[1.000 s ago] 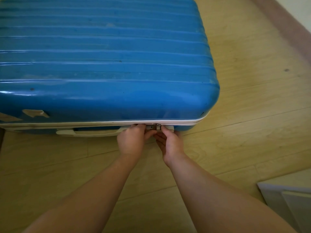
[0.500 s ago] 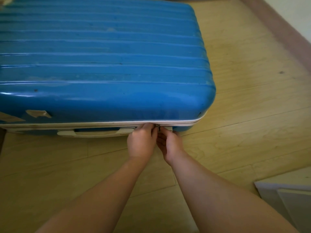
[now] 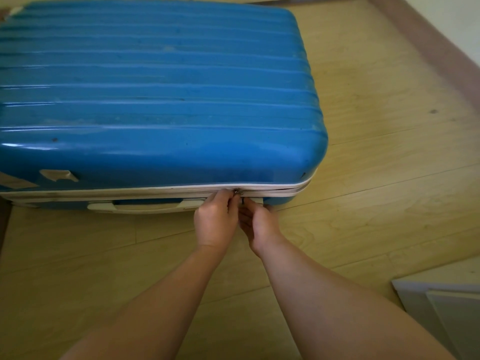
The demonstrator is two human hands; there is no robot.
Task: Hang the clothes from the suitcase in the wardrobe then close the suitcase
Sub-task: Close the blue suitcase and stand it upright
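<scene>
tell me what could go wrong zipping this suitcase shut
The seam right of the zipper slider gapes toward the corner, so the slider may jam on the curve. The left hand and right hand crowd the slider; a finger could get pinched. No hand steadies the suitcase, so it may slide on the wooden floor.

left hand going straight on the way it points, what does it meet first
The left hand points at the suitcase side; likely it meets the white zipper band first, as its fingers pinch the zipper pull there.
</scene>
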